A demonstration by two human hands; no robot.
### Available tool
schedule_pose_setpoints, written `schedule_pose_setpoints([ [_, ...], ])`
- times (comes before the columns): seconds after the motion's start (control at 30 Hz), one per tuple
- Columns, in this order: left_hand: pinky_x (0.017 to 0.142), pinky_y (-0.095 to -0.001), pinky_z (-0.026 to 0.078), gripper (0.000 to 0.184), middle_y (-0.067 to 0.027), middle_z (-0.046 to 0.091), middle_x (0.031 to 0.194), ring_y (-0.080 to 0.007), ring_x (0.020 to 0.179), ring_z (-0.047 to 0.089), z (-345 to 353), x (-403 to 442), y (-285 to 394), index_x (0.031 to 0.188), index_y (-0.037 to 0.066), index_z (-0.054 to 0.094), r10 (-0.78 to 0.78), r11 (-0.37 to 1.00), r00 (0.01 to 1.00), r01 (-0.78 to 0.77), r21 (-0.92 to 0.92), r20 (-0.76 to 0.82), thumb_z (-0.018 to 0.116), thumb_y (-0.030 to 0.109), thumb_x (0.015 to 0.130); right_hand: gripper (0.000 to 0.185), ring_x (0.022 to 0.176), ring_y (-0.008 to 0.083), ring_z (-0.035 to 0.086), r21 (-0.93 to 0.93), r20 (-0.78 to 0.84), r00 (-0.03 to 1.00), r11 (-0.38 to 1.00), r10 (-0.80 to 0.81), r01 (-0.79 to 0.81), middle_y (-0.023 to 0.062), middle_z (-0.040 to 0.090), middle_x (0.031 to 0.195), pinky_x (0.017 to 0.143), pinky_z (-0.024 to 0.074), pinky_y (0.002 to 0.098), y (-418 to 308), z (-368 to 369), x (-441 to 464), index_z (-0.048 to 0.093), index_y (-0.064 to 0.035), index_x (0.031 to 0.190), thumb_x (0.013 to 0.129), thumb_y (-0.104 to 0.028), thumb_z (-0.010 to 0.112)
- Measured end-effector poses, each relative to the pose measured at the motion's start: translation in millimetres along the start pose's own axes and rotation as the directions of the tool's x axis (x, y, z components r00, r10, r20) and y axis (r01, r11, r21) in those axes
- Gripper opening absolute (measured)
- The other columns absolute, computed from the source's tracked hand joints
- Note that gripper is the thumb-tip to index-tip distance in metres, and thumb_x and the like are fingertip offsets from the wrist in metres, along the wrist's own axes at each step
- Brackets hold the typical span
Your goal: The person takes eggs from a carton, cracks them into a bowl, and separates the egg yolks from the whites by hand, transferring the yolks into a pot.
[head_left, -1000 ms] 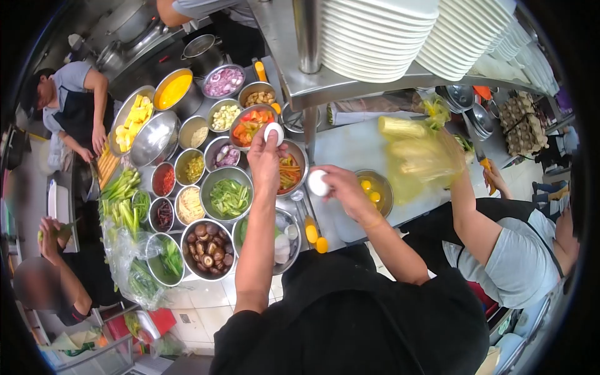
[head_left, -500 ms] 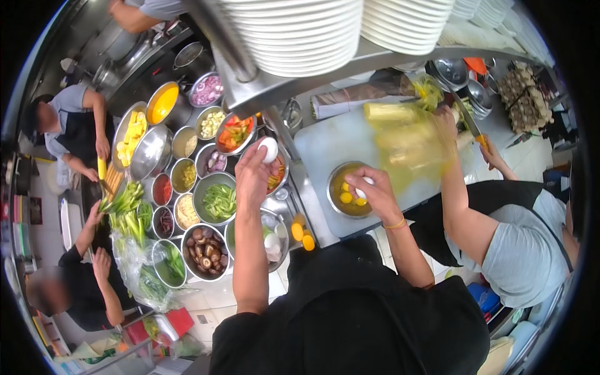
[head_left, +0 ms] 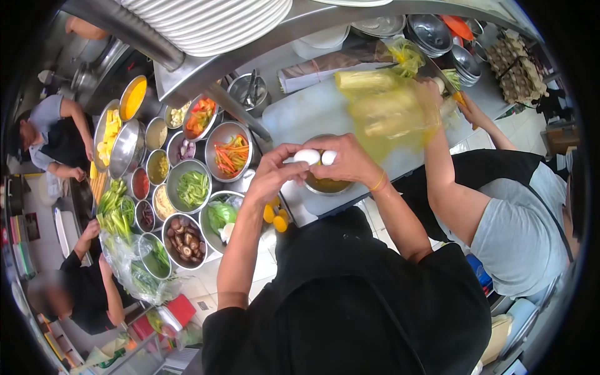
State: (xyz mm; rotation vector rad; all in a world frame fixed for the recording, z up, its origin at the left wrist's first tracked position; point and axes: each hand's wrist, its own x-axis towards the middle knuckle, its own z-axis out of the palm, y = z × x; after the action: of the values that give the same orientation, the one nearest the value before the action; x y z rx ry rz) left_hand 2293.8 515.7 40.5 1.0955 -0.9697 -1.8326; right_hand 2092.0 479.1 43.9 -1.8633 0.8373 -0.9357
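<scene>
Over a metal bowl (head_left: 330,187) on the white cutting board (head_left: 294,115), both hands meet. My left hand (head_left: 279,174) grips a white egg (head_left: 307,157) between its fingers. Pressed beside it, my right hand (head_left: 351,160) holds another white egg (head_left: 329,157). The two eggs nearly touch or touch; I cannot tell which. Yellow egg shows in the bowl below, mostly hidden by my hands. Whether either shell is cracked is not clear.
Metal bowls of cut vegetables and mushrooms (head_left: 184,240) stand at left. On the right, a co-worker's arm (head_left: 440,169) reaches to a yellow bag (head_left: 390,112); their other hand holds a knife (head_left: 459,99). A metal shelf (head_left: 206,74) with stacked plates (head_left: 206,25) overhangs the counter.
My left hand has moved right and down with its egg, towards the bowl. My right hand has lifted slightly left and now meets it. The view has shifted to the right.
</scene>
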Motion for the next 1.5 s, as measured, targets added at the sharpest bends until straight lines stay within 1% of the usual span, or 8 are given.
schedule_pose_setpoints([
  [0.03, 0.063, -0.0261, 0.050, 0.040, -0.0106, 0.065, 0.092, -0.0133, 0.069, 0.062, 1.5, 2.3, -0.6, 0.117, -0.004, 0.056, 0.001, 0.998, 1.000, -0.001, 0.060, -0.001, 0.068, 0.002, 0.079, 0.035, 0.070, 0.0300, 0.065, 0.012, -0.018, 0.999, 0.999, 0.030, -0.030, 0.0135, 0.068, 0.082, 0.067, 0.0524, 0.0327, 0.3, -1.2, -3.1, 0.070, -0.0069, 0.098, 0.067, -0.022, 0.072],
  [0.13, 0.062, -0.0258, 0.051, 0.041, -0.0097, 0.066, 0.093, -0.0133, 0.069, 0.063, 5.8, 13.6, -10.8, 0.116, -0.005, 0.058, 0.001, 0.969, 1.000, 0.006, 0.246, -0.030, 0.069, 0.000, 0.077, 0.035, 0.071, 0.0261, 0.066, -0.086, -0.020, 0.998, 0.994, 0.059, -0.061, 0.0124, 0.068, 0.082, 0.069, 0.0527, 0.0305, 0.8, -4.8, -12.3, 0.068, -0.0054, 0.099, 0.065, -0.015, 0.072],
  [0.33, 0.058, -0.0241, 0.050, 0.040, -0.0082, 0.067, 0.085, -0.0105, 0.066, 0.061, 20.0, 23.5, -28.1, 0.110, -0.008, 0.062, 0.065, 0.909, 0.991, -0.012, 0.416, -0.113, 0.069, 0.001, 0.072, 0.031, 0.068, 0.0281, 0.064, -0.150, -0.048, 0.992, 0.981, 0.115, -0.121, 0.0128, 0.066, 0.078, 0.065, 0.0522, 0.0317, 14.2, -1.7, -25.6, 0.067, -0.0065, 0.096, 0.066, -0.014, 0.072],
  [0.43, 0.059, -0.0241, 0.050, 0.041, -0.0087, 0.067, 0.086, -0.0102, 0.068, 0.061, 23.8, 27.8, -37.3, 0.110, -0.008, 0.063, 0.125, 0.887, 0.985, -0.056, 0.459, -0.122, 0.069, 0.002, 0.071, 0.027, 0.069, 0.0355, 0.060, -0.093, -0.090, 0.989, 0.988, 0.118, -0.126, 0.0152, 0.063, 0.078, 0.063, 0.0503, 0.0372, 15.5, 0.2, -29.3, 0.065, -0.0048, 0.090, 0.066, -0.017, 0.070],
  [0.63, 0.063, -0.0241, 0.051, 0.042, -0.0085, 0.068, 0.086, -0.0103, 0.073, 0.062, 24.1, 33.0, -49.1, 0.109, -0.008, 0.063, 0.178, 0.841, 0.977, -0.087, 0.534, -0.121, 0.068, 0.004, 0.069, 0.028, 0.073, 0.0370, 0.061, -0.141, -0.159, 0.987, 0.988, 0.038, -0.061, 0.0154, 0.064, 0.082, 0.064, 0.0512, 0.0379, 25.2, 5.1, -36.2, 0.065, -0.0058, 0.092, 0.066, -0.014, 0.071],
  [0.93, 0.067, -0.0239, 0.051, 0.042, -0.0074, 0.068, 0.087, -0.0100, 0.075, 0.062, 23.6, 34.3, -48.8, 0.107, -0.007, 0.065, 0.198, 0.807, 0.973, -0.093, 0.583, -0.118, 0.069, 0.006, 0.066, 0.033, 0.077, 0.0364, 0.064, -0.187, -0.209, 0.977, 0.982, -0.046, 0.006, 0.0170, 0.067, 0.087, 0.069, 0.0533, 0.0378, 32.9, 11.0, -39.4, 0.067, -0.0033, 0.097, 0.066, -0.013, 0.071],
  [1.33, 0.069, -0.0250, 0.052, 0.045, -0.0099, 0.068, 0.088, -0.0115, 0.076, 0.063, 24.9, 33.1, -43.9, 0.106, -0.007, 0.065, 0.223, 0.780, 0.966, -0.096, 0.618, -0.132, 0.070, 0.008, 0.064, 0.036, 0.081, 0.0349, 0.066, -0.223, -0.214, 0.976, 0.975, -0.044, -0.005, 0.0156, 0.067, 0.091, 0.071, 0.0539, 0.0379, 29.7, 16.1, -38.1, 0.066, -0.0051, 0.100, 0.065, -0.012, 0.072],
  [1.5, 0.068, -0.0256, 0.052, 0.043, -0.0105, 0.069, 0.089, -0.0114, 0.073, 0.062, 23.4, 34.4, -45.9, 0.103, -0.006, 0.067, 0.283, 0.742, 0.954, -0.154, 0.653, -0.096, 0.071, 0.008, 0.063, 0.036, 0.082, 0.0346, 0.066, -0.223, -0.230, 0.971, 0.975, -0.059, 0.006, 0.0163, 0.068, 0.092, 0.071, 0.0544, 0.0373, 33.1, 18.3, -39.5, 0.066, -0.0047, 0.101, 0.065, -0.009, 0.070],
])
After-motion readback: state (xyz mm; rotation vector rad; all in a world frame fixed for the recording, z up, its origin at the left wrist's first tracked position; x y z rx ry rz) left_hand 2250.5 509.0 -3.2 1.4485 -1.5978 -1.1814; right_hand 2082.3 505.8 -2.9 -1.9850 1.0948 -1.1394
